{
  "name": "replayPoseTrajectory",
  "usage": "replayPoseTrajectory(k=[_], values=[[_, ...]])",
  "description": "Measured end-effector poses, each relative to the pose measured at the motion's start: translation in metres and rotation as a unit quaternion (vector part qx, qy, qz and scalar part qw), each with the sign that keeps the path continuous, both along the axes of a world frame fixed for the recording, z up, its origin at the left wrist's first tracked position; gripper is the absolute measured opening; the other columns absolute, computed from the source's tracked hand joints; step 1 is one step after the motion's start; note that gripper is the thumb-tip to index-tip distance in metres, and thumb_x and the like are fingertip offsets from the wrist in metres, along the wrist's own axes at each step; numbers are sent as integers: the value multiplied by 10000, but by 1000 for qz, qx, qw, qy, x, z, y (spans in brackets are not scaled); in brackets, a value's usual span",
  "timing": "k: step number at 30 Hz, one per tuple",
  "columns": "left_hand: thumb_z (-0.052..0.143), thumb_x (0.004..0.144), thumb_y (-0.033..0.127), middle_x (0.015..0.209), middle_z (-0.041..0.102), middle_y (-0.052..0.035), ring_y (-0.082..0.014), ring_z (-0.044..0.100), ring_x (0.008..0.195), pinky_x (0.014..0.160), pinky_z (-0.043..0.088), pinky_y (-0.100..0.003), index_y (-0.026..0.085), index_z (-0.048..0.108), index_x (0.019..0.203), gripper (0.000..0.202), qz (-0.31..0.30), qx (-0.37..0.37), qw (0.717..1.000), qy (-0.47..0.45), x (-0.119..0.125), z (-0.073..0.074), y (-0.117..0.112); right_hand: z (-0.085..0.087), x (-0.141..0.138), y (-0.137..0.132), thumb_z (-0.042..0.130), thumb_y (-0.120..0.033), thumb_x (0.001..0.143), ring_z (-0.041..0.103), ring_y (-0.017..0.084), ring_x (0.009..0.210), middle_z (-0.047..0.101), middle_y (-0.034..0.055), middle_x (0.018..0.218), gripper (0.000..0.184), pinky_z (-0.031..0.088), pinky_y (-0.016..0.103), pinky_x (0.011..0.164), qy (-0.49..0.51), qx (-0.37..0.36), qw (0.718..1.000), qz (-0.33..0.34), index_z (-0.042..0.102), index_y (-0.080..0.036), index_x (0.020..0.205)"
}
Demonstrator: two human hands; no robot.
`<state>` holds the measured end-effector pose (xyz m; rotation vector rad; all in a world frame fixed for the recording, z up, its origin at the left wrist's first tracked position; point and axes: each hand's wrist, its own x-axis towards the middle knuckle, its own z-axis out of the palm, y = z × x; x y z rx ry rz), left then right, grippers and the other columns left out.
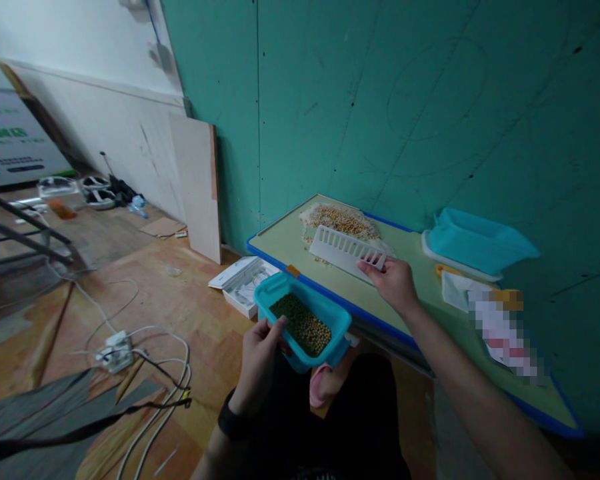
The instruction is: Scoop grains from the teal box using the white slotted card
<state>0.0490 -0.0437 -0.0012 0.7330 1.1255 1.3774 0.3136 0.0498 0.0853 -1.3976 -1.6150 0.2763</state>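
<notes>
Left hand (pixel 263 353), fingers curled, thumb over the rim, grips a blue container (pixel 325 303) of green and tan beans (pixel 310 330). Right hand (pixel 393 287) pinches a slotted white strip (pixel 341 251) over the counter (pixel 285 237), near loose beans (pixel 343 218). Package (pixel 505 337) label obscured; far banner (pixel 20 137) lettering illegible.

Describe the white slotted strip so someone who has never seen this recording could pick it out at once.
Beside the big green wall is a pale tabletop with blue edging. Over it, next to the spread of yellowish beans, the right hand holds the white slotted strip by one end. Its row of narrow openings sets it apart from the turquoise tub nearby.
</notes>
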Motion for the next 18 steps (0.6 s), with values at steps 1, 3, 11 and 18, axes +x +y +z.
replayPoseTrajectory(k=[1, 3, 11, 18], values=[[839, 628, 628, 412, 576, 6, -118, 523, 370, 411, 378, -223, 193, 568, 550, 518, 1, 1, 1000, 3, 0, 0, 0, -1, 0, 0, 726, -469, 775, 765, 320, 864, 808, 80, 870, 272, 591, 407, 790, 2, 0, 1000, 0, 803, -215, 837], [833, 642, 617, 408, 574, 7, -120, 524, 367, 408, 372, -221, 195, 564, 550, 509, 0, 4, 1000, 9, 0, 0, 1, -1, 1, 0, 729, -473, 773, 766, 322, 867, 808, 79, 872, 273, 591, 418, 803, 3, 1, 1000, -1, 802, -218, 836], [834, 667, 598, 458, 583, 16, -131, 553, 411, 457, 445, -240, 186, 582, 584, 490, -3, 13, 1000, -5, -2, -1, 3, 1, -3, -2, 749, -469, 775, 767, 325, 872, 808, 92, 895, 287, 593, 409, 809, 22, -21, 999, 24, 803, -197, 849], [828, 673, 619, 453, 595, 8, -137, 561, 412, 464, 445, -246, 188, 580, 579, 506, -9, 15, 1000, 5, -3, -6, 5, 1, -5, -6, 757, -478, 768, 769, 327, 873, 807, 94, 901, 294, 598, 434, 829, 32, -41, 998, 42, 800, -201, 856]])
